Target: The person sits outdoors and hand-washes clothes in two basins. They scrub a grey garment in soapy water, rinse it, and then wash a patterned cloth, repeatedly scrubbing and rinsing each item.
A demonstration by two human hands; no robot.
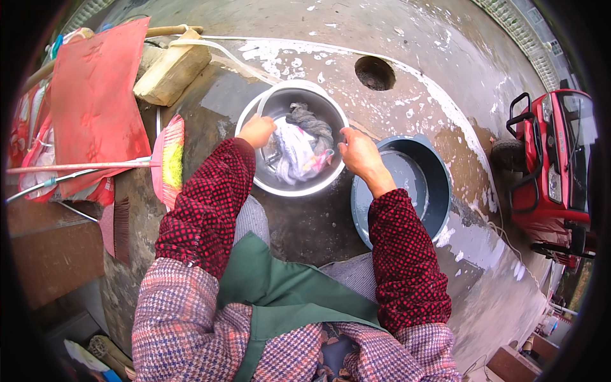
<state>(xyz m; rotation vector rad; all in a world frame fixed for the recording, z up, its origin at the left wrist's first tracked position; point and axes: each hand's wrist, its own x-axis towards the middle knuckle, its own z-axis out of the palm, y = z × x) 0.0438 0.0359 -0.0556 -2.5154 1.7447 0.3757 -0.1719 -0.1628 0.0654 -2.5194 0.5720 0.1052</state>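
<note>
A round stainless steel basin stands on the wet ground before me. Inside it lie a twisted grey cloth and a white cloth with pink and yellow parts. My left hand is over the basin's left side, closed around a pale hose that comes over the rim. The hose's outlet is hidden by the fingers. At the right rim my right hand grips the basin's edge, thumb toward the inside. Just right of it sits a blue-grey plastic basin, wet inside, partly covered by my right forearm.
A round hole opens in the foam-streaked concrete ahead. To the left are a pink-and-yellow broom, a second broom, a red sheet and a yellowish block under the hose. A red vehicle stands far right.
</note>
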